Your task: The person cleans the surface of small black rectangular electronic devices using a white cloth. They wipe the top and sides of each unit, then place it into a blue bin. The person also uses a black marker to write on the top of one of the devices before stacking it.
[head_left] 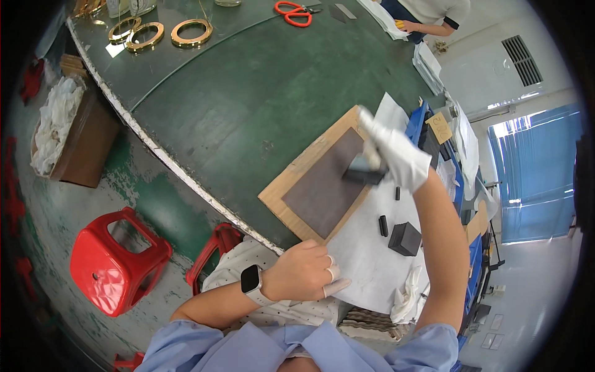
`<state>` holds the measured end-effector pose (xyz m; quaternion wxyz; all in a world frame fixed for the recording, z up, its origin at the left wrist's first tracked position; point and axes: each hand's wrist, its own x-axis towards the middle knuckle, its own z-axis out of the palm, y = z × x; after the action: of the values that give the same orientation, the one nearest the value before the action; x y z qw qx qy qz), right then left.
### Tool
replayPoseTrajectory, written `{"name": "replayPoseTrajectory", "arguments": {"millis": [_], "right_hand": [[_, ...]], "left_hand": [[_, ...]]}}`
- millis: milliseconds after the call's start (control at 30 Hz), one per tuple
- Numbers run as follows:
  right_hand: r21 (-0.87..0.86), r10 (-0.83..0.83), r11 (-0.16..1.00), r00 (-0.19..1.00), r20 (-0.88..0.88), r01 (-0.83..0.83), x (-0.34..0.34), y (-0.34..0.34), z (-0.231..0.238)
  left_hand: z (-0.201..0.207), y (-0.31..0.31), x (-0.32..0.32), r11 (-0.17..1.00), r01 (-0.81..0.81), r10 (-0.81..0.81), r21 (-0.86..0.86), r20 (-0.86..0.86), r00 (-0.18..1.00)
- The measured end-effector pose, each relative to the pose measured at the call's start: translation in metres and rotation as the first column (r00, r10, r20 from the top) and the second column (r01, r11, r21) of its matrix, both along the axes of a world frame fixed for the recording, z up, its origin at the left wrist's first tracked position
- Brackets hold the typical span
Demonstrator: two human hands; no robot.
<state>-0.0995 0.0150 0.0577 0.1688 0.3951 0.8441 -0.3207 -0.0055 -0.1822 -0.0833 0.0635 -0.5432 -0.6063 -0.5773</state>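
My right hand (400,155), in a white glove, grips a dark block (364,171). Motion smears both, and the block is over a dark grey, sandpaper-like sheet (322,186) framed by a tan board (279,196). I cannot tell whether the block touches the sheet. My bare left hand (304,271) lies curled at the table's near edge, beside the board's lower corner. Pale covers are on some of its fingertips, and whatever its fingers may hold is hidden. Right of the board, a black block (405,239) and a small black bar (383,226) rest on white paper (365,273).
Gold rings (191,33) and red-handled scissors (296,13) lie on the far side of the green table (229,93). Blue trays (416,121) line its right. A red stool (114,263) and a carton (87,142) stand left. Another person's hand (407,26) shows far off.
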Motion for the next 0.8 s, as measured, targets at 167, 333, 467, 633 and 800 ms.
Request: {"name": "replayPoseTrajectory", "arguments": {"millis": [167,333,467,633,800], "right_hand": [[0.236,0.449,0.872,0.892,-0.042,-0.428,0.012,0.017,-0.016],[-0.326,0.366,0.894,0.921,0.131,-0.308,0.070,-0.059,0.023],[-0.493,0.242,0.824,0.960,-0.142,-0.281,0.125,-0.058,0.029],[-0.102,0.455,0.743,0.611,-0.648,-0.662,0.192,-0.072,-0.006],[0.074,0.515,0.677,0.399,-0.759,-0.732,0.222,-0.090,-0.028]], "left_hand": [[0.002,0.002,0.000,1.000,-0.001,0.001,0.010,-0.004,1.000],[0.006,-0.023,0.004,0.981,0.187,-0.184,0.054,-0.044,0.982],[0.029,-0.054,0.031,0.976,0.019,-0.043,0.218,0.108,0.993],[0.052,-0.034,0.037,0.896,-0.444,0.411,0.031,0.324,0.852],[0.055,-0.034,0.043,0.923,-0.367,0.377,-0.114,0.083,0.923]]}}
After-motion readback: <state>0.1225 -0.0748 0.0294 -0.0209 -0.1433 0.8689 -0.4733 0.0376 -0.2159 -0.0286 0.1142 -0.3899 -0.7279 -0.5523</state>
